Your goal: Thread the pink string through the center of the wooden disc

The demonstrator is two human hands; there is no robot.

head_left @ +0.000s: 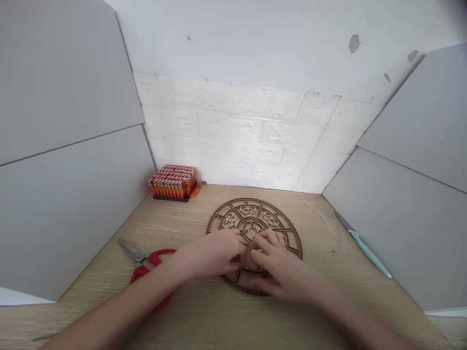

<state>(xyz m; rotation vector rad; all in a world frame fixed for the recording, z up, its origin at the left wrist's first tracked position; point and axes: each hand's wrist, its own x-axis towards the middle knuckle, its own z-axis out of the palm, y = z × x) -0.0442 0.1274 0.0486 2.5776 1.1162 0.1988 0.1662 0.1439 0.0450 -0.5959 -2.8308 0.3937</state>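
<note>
A round brown openwork disc [288, 222], with rings, spokes and scrolled cut-outs, lies flat on the table. Both of my hands are over its near half, close together. My left hand [225, 250] is closed, its fingertips pinched downward just below the disc's centre; whatever they grip is hidden. My right hand [272, 260] is beside it with curled fingers, the thumb low over the disc's near rim, and what it pinches cannot be made out. A thin reddish thread or wire [256, 224] shows near the hub.
Red-handled scissors [135, 253] lie at the left, partly under my left forearm. A block of orange batteries [171, 183] stands at the back left, with a small orange tool [197, 188] beside it. A knife with a mint handle [370, 253] lies along the right panel [408, 233].
</note>
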